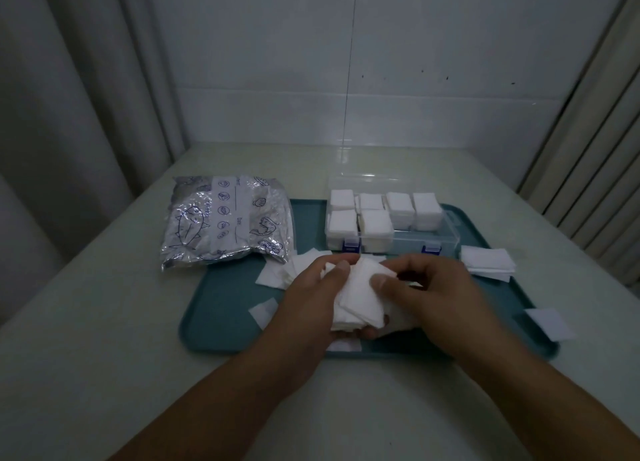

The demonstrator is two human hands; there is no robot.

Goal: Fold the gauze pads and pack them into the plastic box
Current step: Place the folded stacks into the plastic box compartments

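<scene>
Over teal tray [221,308], both hands [311,298] [436,287] grip gauze pads [360,298]

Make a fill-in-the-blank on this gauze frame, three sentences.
1. Both hands, left and right, hold a bundle of ____.
2. The plastic box sits on the ____ tray.
3. The silver bag lies to the ____ of the box.

Missing: gauze pads; teal; left
</scene>
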